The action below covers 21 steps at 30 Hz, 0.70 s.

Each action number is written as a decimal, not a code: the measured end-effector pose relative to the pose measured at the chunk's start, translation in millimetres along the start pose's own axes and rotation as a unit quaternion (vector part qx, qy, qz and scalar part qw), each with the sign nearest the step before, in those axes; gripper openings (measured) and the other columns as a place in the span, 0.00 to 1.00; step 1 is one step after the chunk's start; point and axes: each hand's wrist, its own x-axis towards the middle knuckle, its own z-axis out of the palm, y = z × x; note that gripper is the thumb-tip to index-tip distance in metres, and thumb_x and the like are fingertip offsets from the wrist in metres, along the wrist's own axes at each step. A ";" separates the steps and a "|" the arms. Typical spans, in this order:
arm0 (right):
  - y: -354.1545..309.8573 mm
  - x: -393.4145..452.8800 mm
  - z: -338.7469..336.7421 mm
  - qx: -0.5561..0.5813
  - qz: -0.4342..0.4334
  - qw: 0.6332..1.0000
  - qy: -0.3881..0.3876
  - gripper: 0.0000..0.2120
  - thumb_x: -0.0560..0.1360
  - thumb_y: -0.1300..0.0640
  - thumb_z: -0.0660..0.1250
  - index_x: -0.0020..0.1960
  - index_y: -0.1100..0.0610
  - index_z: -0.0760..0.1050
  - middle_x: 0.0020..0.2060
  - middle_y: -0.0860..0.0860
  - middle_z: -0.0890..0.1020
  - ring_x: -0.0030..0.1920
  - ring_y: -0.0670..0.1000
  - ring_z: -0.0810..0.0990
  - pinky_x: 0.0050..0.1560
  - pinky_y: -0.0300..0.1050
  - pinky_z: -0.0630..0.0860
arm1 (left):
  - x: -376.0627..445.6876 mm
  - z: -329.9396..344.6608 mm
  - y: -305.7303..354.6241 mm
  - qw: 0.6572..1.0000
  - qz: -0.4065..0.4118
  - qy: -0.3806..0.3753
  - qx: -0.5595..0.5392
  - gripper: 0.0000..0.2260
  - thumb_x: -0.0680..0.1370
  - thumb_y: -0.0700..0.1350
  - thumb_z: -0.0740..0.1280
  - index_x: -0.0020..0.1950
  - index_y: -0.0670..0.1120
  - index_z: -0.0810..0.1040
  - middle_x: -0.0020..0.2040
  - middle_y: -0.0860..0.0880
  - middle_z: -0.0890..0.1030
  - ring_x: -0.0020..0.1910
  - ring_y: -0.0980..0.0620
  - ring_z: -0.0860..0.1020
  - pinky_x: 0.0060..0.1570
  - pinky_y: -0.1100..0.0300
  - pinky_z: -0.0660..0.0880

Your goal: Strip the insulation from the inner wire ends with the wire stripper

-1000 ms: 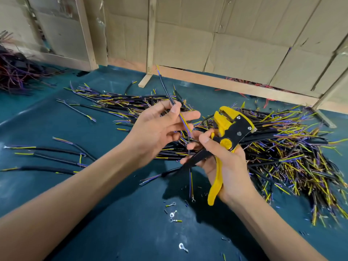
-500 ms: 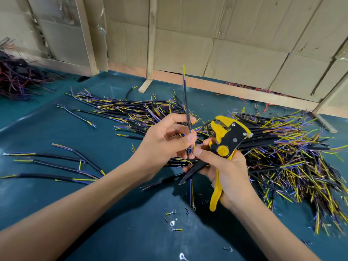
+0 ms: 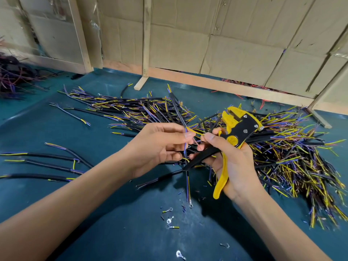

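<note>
My left hand (image 3: 160, 147) pinches a black cable (image 3: 177, 110) that runs up and back from my fingers, its blue and yellow inner wires (image 3: 185, 146) fanned out between both hands. My right hand (image 3: 231, 162) grips the yellow-and-black wire stripper (image 3: 235, 132) by its handles, jaws pointing up and right. The right thumb and forefinger also pinch a yellow inner wire (image 3: 194, 130) of the same cable. A lower length of wire (image 3: 188, 187) with a ring terminal hangs down toward the mat.
A big heap of black cables with yellow and purple ends (image 3: 282, 151) covers the teal mat (image 3: 94, 232) behind and right of my hands. A few single cables (image 3: 47, 164) lie at the left. Loose ring terminals (image 3: 169, 219) lie below my hands. Cardboard panels (image 3: 188, 44) wall the back.
The cable, upright half a second ago, has tilted back and left. My right fingertips have taken one yellow inner wire and spread it from the others. The stripper has barely moved.
</note>
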 end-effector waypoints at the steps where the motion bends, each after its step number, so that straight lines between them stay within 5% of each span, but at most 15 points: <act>1: 0.1 0.1 -0.4 -0.002 -0.001 1.000 -0.002 0.08 0.72 0.69 0.72 0.46 0.58 0.77 0.35 0.58 0.82 0.32 0.57 0.81 0.37 0.58 0.82 | 0.2 0.4 0.1 1.000 -0.009 -0.005 -0.004 0.08 0.70 0.44 0.75 0.46 0.42 0.85 0.40 0.46 0.82 0.33 0.55 0.75 0.32 0.64 0.73; 12: -2.4 2.3 -5.0 -0.048 -0.019 0.998 -0.026 0.17 0.66 0.67 0.77 0.51 0.63 0.74 0.36 0.60 0.81 0.33 0.59 0.79 0.40 0.61 0.81 | -1.8 -0.8 4.1 1.000 -0.004 0.007 0.019 0.06 0.69 0.44 0.76 0.42 0.44 0.84 0.32 0.48 0.74 0.30 0.54 0.72 0.31 0.63 0.71; 21: 3.6 1.4 -4.8 -0.061 -0.037 0.997 -0.036 0.10 0.68 0.68 0.74 0.47 0.61 0.77 0.34 0.60 0.81 0.32 0.60 0.80 0.37 0.61 0.81 | -3.4 0.5 7.0 0.999 -0.030 0.014 0.021 0.09 0.73 0.47 0.73 0.34 0.48 0.81 0.37 0.46 0.80 0.31 0.54 0.79 0.29 0.63 0.76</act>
